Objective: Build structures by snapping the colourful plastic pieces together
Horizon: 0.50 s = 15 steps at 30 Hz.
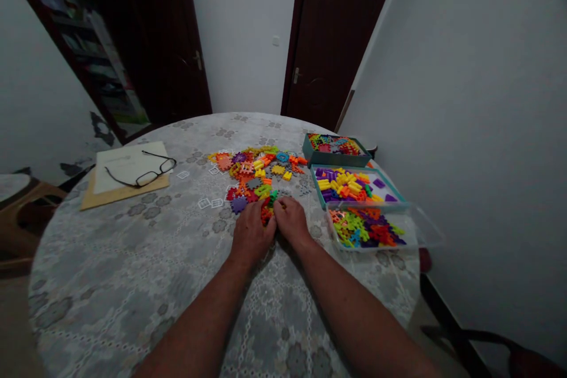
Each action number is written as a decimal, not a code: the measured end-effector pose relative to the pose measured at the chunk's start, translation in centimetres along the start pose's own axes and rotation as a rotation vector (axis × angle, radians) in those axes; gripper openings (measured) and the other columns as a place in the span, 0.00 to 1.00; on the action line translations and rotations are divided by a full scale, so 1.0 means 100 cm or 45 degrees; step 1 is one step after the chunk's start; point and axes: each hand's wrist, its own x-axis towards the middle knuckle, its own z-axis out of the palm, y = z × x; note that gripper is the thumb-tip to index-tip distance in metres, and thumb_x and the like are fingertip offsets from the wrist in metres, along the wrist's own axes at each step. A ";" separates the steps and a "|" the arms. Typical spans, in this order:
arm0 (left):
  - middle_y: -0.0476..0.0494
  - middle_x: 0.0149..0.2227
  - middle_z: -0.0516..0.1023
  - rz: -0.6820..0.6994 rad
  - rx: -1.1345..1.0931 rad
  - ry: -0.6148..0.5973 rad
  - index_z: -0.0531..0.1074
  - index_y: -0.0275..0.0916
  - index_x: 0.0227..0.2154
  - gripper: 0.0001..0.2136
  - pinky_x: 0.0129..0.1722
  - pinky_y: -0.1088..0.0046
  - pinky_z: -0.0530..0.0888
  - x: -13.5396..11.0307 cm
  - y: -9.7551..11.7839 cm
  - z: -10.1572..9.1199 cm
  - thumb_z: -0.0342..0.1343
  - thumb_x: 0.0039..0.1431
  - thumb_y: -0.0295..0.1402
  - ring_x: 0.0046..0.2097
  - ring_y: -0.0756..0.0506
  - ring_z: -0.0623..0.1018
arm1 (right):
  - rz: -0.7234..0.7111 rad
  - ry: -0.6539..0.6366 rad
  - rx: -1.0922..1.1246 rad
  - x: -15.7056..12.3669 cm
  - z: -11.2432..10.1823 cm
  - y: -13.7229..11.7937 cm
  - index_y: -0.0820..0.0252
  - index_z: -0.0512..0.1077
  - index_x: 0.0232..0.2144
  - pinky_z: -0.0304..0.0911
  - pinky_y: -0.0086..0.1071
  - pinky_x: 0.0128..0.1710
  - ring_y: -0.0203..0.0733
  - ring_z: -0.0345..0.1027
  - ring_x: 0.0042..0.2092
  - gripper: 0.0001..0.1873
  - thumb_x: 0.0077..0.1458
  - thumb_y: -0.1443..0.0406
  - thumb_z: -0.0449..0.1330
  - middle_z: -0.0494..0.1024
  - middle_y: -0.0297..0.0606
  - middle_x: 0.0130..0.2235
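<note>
A spread of small coloured plastic building pieces (259,171) lies on the round table (133,271). My left hand (251,231) and my right hand (290,221) rest side by side at the near edge of that spread. Both have their fingers curled together around a small cluster of red, green and orange pieces (267,211) held between them. The fingertips are partly hidden by the pieces.
Three trays of pieces sit at the right: a teal box (335,150), an open teal tray (354,184) and a clear lid tray (376,230). Glasses (144,172) lie on papers at the left. A wall stands close on the right, doors behind.
</note>
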 end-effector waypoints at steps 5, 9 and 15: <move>0.31 0.58 0.77 -0.044 -0.062 0.005 0.71 0.38 0.62 0.21 0.65 0.50 0.72 0.002 0.002 0.002 0.56 0.68 0.37 0.61 0.33 0.77 | 0.112 0.100 0.166 -0.001 0.003 -0.007 0.55 0.76 0.26 0.65 0.34 0.48 0.47 0.75 0.43 0.16 0.64 0.62 0.55 0.82 0.39 0.35; 0.30 0.55 0.79 -0.026 -0.155 0.008 0.75 0.38 0.56 0.17 0.62 0.50 0.74 0.002 0.006 0.001 0.54 0.70 0.39 0.58 0.33 0.79 | 0.264 0.237 0.398 0.002 0.003 -0.004 0.55 0.79 0.28 0.65 0.34 0.45 0.47 0.74 0.41 0.13 0.60 0.60 0.57 0.83 0.39 0.35; 0.33 0.50 0.81 -0.075 -0.243 0.022 0.77 0.42 0.48 0.13 0.59 0.50 0.75 0.004 0.008 -0.001 0.53 0.70 0.41 0.54 0.34 0.80 | 0.407 0.335 0.634 0.003 0.001 0.004 0.56 0.81 0.29 0.66 0.33 0.39 0.45 0.74 0.37 0.14 0.54 0.56 0.59 0.83 0.36 0.32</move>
